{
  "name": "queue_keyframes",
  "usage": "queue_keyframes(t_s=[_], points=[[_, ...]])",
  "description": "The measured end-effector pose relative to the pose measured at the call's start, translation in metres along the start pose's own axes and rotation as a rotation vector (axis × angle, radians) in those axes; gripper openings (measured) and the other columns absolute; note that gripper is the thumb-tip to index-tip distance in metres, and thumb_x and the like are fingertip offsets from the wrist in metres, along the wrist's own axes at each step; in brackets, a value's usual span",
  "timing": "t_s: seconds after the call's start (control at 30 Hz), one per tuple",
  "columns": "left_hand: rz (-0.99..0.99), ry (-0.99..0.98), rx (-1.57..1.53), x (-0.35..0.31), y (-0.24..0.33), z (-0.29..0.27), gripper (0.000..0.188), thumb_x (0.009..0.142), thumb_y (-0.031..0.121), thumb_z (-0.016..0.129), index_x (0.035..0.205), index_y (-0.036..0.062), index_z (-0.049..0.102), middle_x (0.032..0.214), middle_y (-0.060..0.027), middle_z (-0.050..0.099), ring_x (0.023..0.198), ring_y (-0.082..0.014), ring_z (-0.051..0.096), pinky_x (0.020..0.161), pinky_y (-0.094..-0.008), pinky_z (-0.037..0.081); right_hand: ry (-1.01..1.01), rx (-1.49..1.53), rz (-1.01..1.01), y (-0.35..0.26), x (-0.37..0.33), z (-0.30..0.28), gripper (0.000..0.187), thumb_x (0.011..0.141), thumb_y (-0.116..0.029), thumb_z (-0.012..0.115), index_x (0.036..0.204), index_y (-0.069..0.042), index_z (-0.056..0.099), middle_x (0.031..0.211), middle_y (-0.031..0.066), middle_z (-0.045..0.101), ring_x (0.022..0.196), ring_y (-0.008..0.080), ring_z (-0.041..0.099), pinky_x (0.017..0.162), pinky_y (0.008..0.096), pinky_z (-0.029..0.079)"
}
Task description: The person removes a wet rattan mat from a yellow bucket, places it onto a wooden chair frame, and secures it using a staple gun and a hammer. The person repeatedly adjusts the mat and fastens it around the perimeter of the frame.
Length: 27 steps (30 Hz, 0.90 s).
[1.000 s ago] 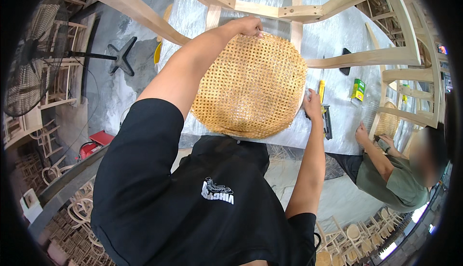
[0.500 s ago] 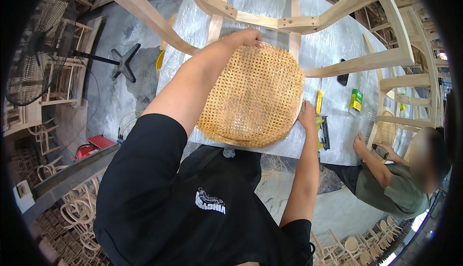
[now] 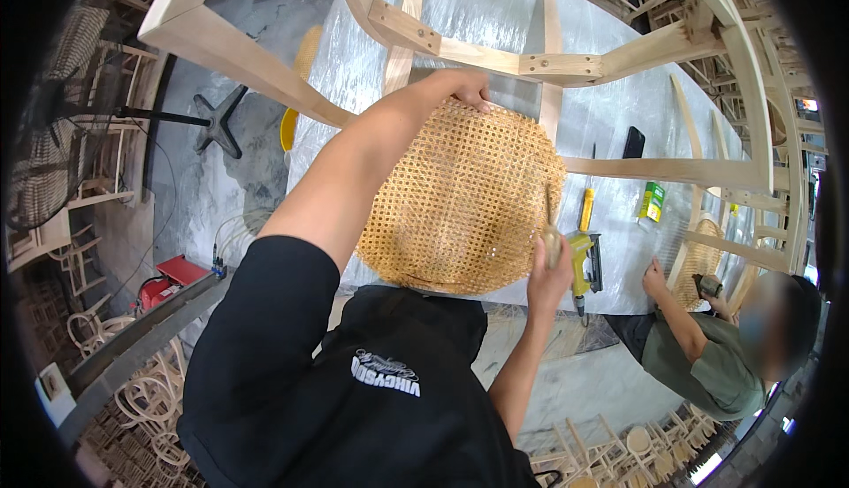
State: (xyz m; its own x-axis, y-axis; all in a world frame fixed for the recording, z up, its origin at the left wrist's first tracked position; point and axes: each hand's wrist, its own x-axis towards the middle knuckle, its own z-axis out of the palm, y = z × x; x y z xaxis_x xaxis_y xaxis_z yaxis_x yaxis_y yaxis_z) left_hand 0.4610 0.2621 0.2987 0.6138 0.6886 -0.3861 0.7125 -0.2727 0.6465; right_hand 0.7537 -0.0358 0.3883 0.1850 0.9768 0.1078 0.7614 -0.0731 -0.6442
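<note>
Cane panels: two seen plainly; one large rounded cane panel (image 3: pixel 460 196) is directly in front of the person, near the table's close edge, and one smaller panel (image 3: pixel 692 272) is by the co-worker.
Left hand: one hand (image 3: pixel 474 90), reaching across to the far rim of the large panel, fingers bent onto it (I cannot tell whether it grips or only presses, as the underside is hidden).
Right hand: one hand (image 3: pixel 548 274), closed around one slim tool (image 3: pixel 552 242) with a rounded tan handle, its thin shaft pointing away along the panel's right rim; contact there is unclear.
Chair frame: one bare-wood frame (image 3: pixel 482 57) just beyond the panel, its pieces spreading to both sides.
Tools lying right of the panel: two; one yellow-green staple gun (image 3: pixel 580 263) just beside the right hand, and one yellow-handled tool (image 3: pixel 587 211) beyond it.
Small items: one black phone (image 3: pixel 634 143) and one green-and-yellow box (image 3: pixel 652 202), apart from each other.
Table: one (image 3: pixel 486 6), covered in clear film.
Co-worker: one person (image 3: pixel 694 355) at right, with two hands in view, one on a dark object.
Floor at left: one fan (image 3: pixel 66 161), one red machine (image 3: pixel 181 269).
</note>
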Motion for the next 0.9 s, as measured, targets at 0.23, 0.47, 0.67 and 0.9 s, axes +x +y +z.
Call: queue_keyframes(t_s=[0.23, 0.47, 0.67, 0.9], points=[[-0.112, 0.019, -0.039, -0.004, 0.013, 0.005, 0.033, 0.088, 0.035, 0.077, 0.114, 0.0161, 0.076, 0.099, -0.0099, 0.077, 0.086, -0.0243, 0.071, 0.075, -0.0391, 0.054, -0.201, -0.078, -0.31, -0.075, 0.084, 0.068, 0.045, 0.089, -0.018, 0.073, 0.129, 0.0, 0.061, 0.095, 0.0246, 0.065, 0.087, 0.0417, 0.067, 0.075, 0.0467, 0.054], [-0.064, 0.031, -0.05, 0.001, 0.002, 0.004, 0.035, 0.086, 0.034, 0.078, 0.114, 0.0128, 0.076, 0.103, -0.0115, 0.077, 0.089, -0.0255, 0.072, 0.077, -0.0402, 0.054, -0.318, -0.382, -0.342, -0.098, 0.097, 0.095, 0.045, 0.092, -0.016, 0.067, 0.132, -0.007, 0.051, 0.098, 0.0222, 0.059, 0.075, 0.043, 0.067, 0.063, 0.0521, 0.056], [-0.054, 0.061, -0.103, 0.004, -0.004, 0.01, 0.035, 0.084, 0.032, 0.081, 0.113, 0.0116, 0.076, 0.104, -0.014, 0.076, 0.093, -0.028, 0.072, 0.081, -0.0407, 0.054, -0.335, -0.481, -0.318, -0.112, 0.086, 0.104, 0.042, 0.093, -0.013, 0.064, 0.132, -0.006, 0.051, 0.097, 0.0222, 0.056, 0.072, 0.0423, 0.068, 0.06, 0.0513, 0.056], [-0.069, 0.062, -0.115, 0.003, 0.003, 0.012, 0.033, 0.085, 0.03, 0.08, 0.111, 0.0101, 0.077, 0.104, -0.0155, 0.076, 0.094, -0.0305, 0.071, 0.083, -0.0418, 0.054, -0.256, -0.43, -0.369, -0.115, 0.088, 0.1, 0.038, 0.092, -0.01, 0.065, 0.127, -0.005, 0.051, 0.096, 0.023, 0.057, 0.073, 0.0439, 0.067, 0.061, 0.0521, 0.055]])
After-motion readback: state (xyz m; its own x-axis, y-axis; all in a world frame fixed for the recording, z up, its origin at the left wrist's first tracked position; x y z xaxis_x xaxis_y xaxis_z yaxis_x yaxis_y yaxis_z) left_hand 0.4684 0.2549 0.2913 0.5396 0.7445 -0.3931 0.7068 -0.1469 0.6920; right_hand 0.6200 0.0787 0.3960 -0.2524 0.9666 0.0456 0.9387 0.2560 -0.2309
